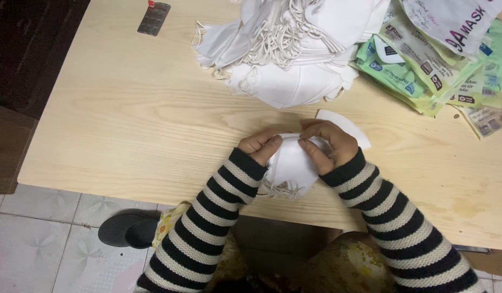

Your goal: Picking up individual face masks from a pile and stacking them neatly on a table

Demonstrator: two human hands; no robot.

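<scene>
Head view shows me both hands meeting at the near edge of the wooden table (pixel 126 125), where my left hand (pixel 260 145) and right hand (pixel 329 144) pinch a folded white mask (pixel 289 165) between thumbs and curled fingers, probably to keep its halves aligned. Wrists angle inward, striped sleeves (pixel 207 228) converging, while the pile of white masks (pixel 294 49) and green packets (pixel 424 65) lie well apart beyond.

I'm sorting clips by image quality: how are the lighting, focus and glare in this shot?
Head view: soft, even light on the pale wooden table, with only faint shadows under the left hand and right hand; the white mask they hold and the mask pile look slightly washed out; overall mildly soft, the packets near the right edge blurrier.
</scene>
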